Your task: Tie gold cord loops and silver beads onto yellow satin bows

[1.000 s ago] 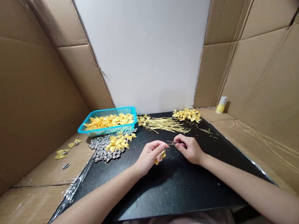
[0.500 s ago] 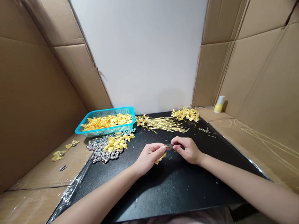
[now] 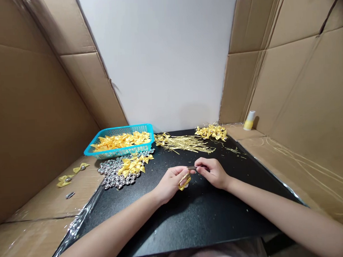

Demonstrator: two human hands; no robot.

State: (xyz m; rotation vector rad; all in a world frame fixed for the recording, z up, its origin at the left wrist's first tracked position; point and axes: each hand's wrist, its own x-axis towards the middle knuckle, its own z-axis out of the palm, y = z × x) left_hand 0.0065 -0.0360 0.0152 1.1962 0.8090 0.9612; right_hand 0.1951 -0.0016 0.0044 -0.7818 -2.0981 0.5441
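Above the middle of the black table, my left hand (image 3: 169, 184) is closed on a yellow ribbon bow (image 3: 184, 183), which hangs below the fingertips with a shiny round bit on it. My right hand (image 3: 214, 173) grips a small, thin, dark metal tool (image 3: 191, 168). Its tip reaches my left thumb and forefinger. The fingers hide the handle, so the kind of tool cannot be made out. To the left lie silver beads (image 3: 111, 171) in a spread heap, with several yellow bows (image 3: 133, 165) on top.
A blue basket (image 3: 88, 151) full of yellow bows stands at the back left. Gold twist ties (image 3: 186, 143) lie behind my hands, beside a pile of beaded bows (image 3: 213, 132). A yellow-white cone (image 3: 249, 121) stands at the right. Cardboard walls (image 3: 294, 74) enclose both sides.
The bow under my left fingers has turned and shows more of itself, with a shiny bit at its lower end. Both hands stay close together around the tool. The view has shifted slightly.
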